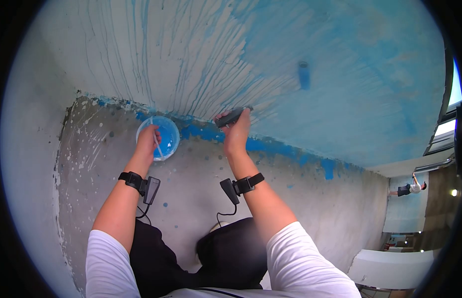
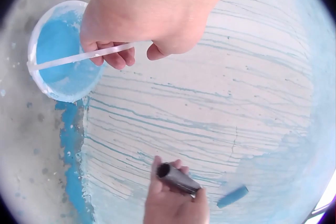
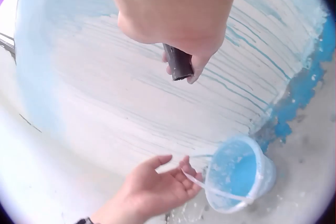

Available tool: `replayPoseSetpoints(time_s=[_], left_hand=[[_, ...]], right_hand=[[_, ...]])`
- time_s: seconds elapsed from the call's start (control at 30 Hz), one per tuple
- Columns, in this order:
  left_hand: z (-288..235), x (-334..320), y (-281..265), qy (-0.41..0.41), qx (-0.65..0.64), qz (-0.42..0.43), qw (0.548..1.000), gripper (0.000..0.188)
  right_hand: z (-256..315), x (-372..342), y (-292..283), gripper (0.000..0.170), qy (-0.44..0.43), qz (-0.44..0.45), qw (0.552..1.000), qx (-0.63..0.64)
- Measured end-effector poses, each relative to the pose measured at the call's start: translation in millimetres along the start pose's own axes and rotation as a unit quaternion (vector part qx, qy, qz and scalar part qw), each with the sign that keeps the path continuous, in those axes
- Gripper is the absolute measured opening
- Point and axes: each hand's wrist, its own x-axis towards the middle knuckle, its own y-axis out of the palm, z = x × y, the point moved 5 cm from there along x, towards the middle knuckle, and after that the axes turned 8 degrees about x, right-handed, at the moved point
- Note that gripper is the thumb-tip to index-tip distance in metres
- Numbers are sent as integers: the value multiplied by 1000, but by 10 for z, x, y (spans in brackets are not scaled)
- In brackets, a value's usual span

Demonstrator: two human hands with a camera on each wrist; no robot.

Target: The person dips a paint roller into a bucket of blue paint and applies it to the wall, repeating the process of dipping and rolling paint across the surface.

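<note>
My left hand point(image 1: 149, 140) hooks its curled fingers under the thin white handle point(image 2: 84, 57) of a plastic bucket point(image 3: 269, 174). Light blue paint point(image 3: 242, 176) lies inside the bucket, which is low beside the foot of the wall. The right hand point(image 1: 237, 133) grips the dark, tube-shaped handle point(image 1: 230, 117) of a paint roller. Further up, the blue roller sleeve point(image 1: 304, 77) stands against the painted part of the wall; the rod between handle and sleeve hardly shows.
Blue drips streak the pale wall point(image 1: 191, 54). A blue band point(image 1: 206, 132) runs along its foot, and paint spots dot the grey concrete floor point(image 1: 191, 169). Another wall point(image 1: 35, 139) meets it at the left. Far right, another person point(image 1: 410, 188) stands near a wall.
</note>
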Motion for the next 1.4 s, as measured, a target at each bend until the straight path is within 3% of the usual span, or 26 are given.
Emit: replayPoseSetpoints(time_s=[0.13, 0.2, 0.33, 0.4, 0.57, 0.63, 0.73, 0.8, 0.87, 0.97, 1.07, 1.1, 1.2, 1.33, 1.4], left_hand=[[-23, -19, 31, -7, 13, -8, 1000, 21], [-32, -31, 39, -10, 7, -7, 1000, 21], [7, -21, 19, -14, 4, -5, 1000, 21], [0, -11, 16, -6, -2, 0, 1000, 22], [-20, -24, 21, -7, 1, 0, 1000, 22], [-29, -29, 47, -8, 1, 1, 1000, 22], [-34, -19, 54, -11, 10, 8, 1000, 23], [-46, -33, 62, -10, 4, 1, 1000, 24], [-66, -75, 73, -8, 3, -3, 1000, 22], [-60, -66, 38, -5, -2, -6, 1000, 21], [-10, 6, 23, -8, -2, 2, 1000, 22], [2, 23, 20, -9, 2, 5, 1000, 23], [-1, 9, 47, -12, 5, -2, 1000, 23], [10, 19, 47, -16, 9, -5, 1000, 22], [18, 45, 37, -17, 6, 3, 1000, 22]], right_hand=[[-436, -156, -194, 42, 52, 17, 994, -99], [-620, -318, -130, 42, 133, 4, 983, -123], [-466, -202, 37, 42, 113, 48, 991, -50], [-205, -72, 35, 43, 29, 35, 999, -6], [-211, -4, -151, 46, 42, 3, 999, -10], [-437, -139, -122, 45, 111, 32, 991, -66], [-568, -305, 4, 44, 166, 36, 985, -15], [-497, -264, 28, 43, 165, 42, 985, -21], [-287, -131, -2, 44, 81, 34, 996, 24], [-92, 84, -169, 46, 35, 9, 999, 7], [-292, 38, -289, 47, 47, 15, 999, -18], [-373, -44, -279, 45, 72, 35, 992, -100], [-557, -272, -80, 45, 133, 25, 988, -75], [-414, -197, -14, 44, 110, 1, 994, -9], [-94, 11, -100, 43, -1, -6, 999, 32]])
